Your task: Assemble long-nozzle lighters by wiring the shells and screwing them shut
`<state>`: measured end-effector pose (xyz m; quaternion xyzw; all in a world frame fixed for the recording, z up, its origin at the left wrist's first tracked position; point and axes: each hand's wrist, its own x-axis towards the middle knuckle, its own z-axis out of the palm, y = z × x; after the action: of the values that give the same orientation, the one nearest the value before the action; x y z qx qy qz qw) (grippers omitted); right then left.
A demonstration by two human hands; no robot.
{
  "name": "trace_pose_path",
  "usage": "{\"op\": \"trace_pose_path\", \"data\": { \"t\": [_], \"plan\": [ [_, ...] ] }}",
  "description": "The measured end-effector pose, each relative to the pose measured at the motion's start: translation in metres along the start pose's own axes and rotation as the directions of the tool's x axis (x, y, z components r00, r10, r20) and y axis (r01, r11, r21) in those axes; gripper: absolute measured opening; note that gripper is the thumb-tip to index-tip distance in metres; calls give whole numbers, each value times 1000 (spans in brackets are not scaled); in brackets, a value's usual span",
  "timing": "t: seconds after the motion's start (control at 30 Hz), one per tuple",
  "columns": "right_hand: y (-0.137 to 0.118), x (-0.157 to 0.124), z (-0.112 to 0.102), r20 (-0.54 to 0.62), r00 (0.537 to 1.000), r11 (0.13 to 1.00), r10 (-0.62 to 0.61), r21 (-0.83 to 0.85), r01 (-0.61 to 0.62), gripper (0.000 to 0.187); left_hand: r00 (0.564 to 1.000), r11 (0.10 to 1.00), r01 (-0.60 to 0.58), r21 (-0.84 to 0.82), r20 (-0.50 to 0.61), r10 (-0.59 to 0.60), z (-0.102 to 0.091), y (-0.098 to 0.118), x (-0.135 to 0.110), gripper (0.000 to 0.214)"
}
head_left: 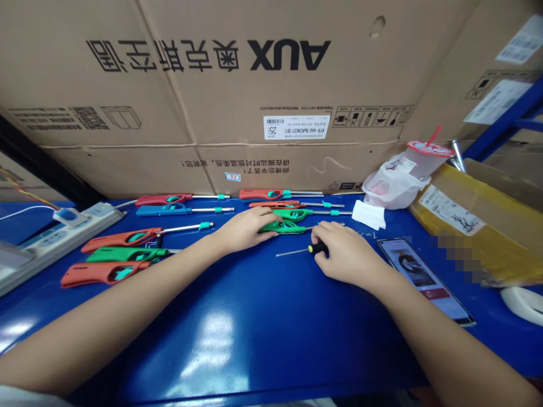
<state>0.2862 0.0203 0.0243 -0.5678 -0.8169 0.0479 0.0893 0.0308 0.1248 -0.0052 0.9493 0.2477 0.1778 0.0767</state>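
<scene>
My left hand [250, 229] is closed round the handle of a green long-nosed lighter [292, 227] on the blue table. In my right hand [350, 254] is a screwdriver [293, 252] with a black and yellow handle, its thin shaft pointing left. The right fingers are at the metal tube end of the same lighter; whether they also grip it is hidden. Just behind lie another green lighter [294, 215], a flat orange lighter [275, 204] and a red lighter [259, 194].
Several more lighters, including a blue lighter [163, 210] and an orange lighter [104, 273], lie to the left. A power strip [55, 240] is beyond them. On the right are a phone [424, 280], folded tissue [368, 215], bagged cup [399, 181] and yellow-taped box [500, 226]. A carton [203, 107] stands behind.
</scene>
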Motion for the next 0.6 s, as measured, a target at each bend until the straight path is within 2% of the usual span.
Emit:
{"op": "trace_pose_path", "data": {
  "t": [0.13,0.27,0.5,0.6],
  "plan": [
    [6,4,1,-99,992,997,74,9,-74,18,999,997,33,-76,-3,-33,0,9,-11,27],
    [10,7,4,-149,986,997,72,-4,-74,30,998,988,64,-143,21,-61,-2,28,-24,27],
    [8,8,16,-99,995,1000,-21,-17,20,43,992,970,107,-218,90,-89,-4,73,-51,29],
    [7,8,25,-59,995,997,-75,-9,75,47,979,962,184,-204,119,-163,-3,99,-61,30]
  ]
}}
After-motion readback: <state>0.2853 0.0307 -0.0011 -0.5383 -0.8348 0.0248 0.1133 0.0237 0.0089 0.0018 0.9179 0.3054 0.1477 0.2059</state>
